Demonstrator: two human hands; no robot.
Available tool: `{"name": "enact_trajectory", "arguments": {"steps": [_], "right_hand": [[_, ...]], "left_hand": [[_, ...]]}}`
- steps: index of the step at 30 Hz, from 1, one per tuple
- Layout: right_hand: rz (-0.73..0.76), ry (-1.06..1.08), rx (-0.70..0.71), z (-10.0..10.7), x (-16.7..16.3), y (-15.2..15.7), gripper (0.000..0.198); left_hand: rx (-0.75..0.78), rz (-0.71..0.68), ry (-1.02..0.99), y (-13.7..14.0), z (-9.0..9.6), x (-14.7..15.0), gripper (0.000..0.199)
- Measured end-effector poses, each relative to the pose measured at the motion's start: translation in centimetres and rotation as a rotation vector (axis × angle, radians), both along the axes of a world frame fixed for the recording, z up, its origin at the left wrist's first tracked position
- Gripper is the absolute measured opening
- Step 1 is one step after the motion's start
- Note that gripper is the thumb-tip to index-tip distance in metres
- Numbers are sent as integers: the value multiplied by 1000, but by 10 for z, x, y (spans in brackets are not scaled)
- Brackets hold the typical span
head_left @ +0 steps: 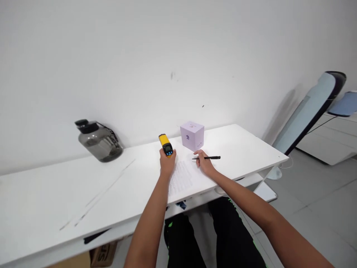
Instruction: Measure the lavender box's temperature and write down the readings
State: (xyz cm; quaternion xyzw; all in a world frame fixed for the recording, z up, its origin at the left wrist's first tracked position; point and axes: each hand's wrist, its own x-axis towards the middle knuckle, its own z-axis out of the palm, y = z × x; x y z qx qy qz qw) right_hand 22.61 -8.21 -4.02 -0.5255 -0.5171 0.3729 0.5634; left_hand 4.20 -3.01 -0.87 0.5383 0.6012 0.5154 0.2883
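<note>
My left hand (167,162) is closed around the grip of a yellow and black infrared thermometer (165,141), whose small screen and blue buttons face me. Its front end points away toward the wall. A black pen (212,158) lies across the fingers of my right hand (205,163), tip to the left. Beneath and between both hands is a printed sheet of paper (180,180) on the white desk. Just beyond my right hand stands a lilac box (192,135) with a dark purple logo.
A grey translucent water bottle (99,141) stands at the back left by the wall. Dark scuff lines mark the desk (55,186). Right of the desk's end leans a tall light-blue panel with a dark edge (309,108). A cardboard box (103,255) sits underneath.
</note>
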Motion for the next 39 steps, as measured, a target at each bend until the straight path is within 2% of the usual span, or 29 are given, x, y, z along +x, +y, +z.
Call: {"name": "enact_trajectory", "arguments": {"steps": [6,15,22,34,37,39], "right_hand": [[17,-29,-46,-2,-2,3,58],[39,-183,-111,15,-3,-7,48],[54,-182,-100,14,-1,-6,57],[55,-219,-155,17,-2,-9,56],[51,-262,-116,11,-1,-5,48],[67,-285,-34,6,1,-2,39]], "left_hand": [[-6,-23,-39,2,-3,-2,38],[12,-23,-73,4,-5,-2,40],[-7,-22,-86,0,1,0,38],[25,-7,-44,2,-4,-1,36],[24,-12,-45,3,-4,-1,36],[23,-15,-50,2,-3,-1,36]]}}
